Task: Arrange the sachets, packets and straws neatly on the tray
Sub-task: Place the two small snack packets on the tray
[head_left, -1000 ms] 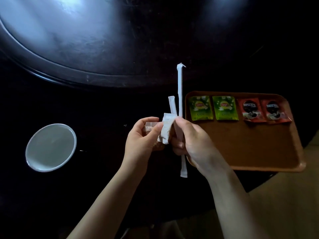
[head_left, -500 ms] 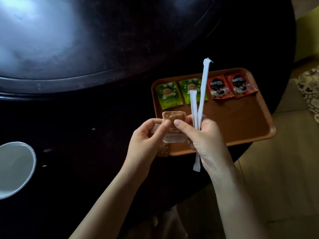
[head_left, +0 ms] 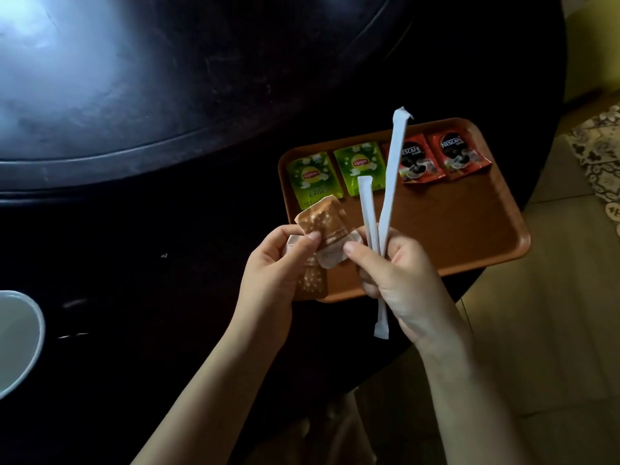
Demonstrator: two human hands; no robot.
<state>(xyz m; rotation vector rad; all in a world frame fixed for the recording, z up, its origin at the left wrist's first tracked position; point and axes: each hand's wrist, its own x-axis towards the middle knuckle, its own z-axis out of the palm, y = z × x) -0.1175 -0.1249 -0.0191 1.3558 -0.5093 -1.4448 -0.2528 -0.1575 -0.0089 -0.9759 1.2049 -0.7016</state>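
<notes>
A brown tray (head_left: 469,229) lies on the dark table at the right. Along its far edge sit two green Lipton tea sachets (head_left: 313,179) (head_left: 360,167) and two red Nescafe packets (head_left: 417,162) (head_left: 458,156). My right hand (head_left: 396,273) is closed around two white paper-wrapped straws, a long one (head_left: 392,169) and a shorter one (head_left: 365,206), both standing upright over the tray's near-left part. My left hand (head_left: 275,266) pinches brown sugar sachets (head_left: 322,226) beside the right thumb. A pale sachet (head_left: 330,258) sits between the two thumbs.
A white bowl (head_left: 16,337) sits on the dark round table (head_left: 134,263) at the far left. A raised round turntable (head_left: 167,78) fills the table's far part. Tiled floor (head_left: 553,297) lies right of the table edge.
The view has shifted, so the tray sits lower and closer under my hands. The brown sachets have come up into view in my left fingers, and the straws lean slightly apart.
</notes>
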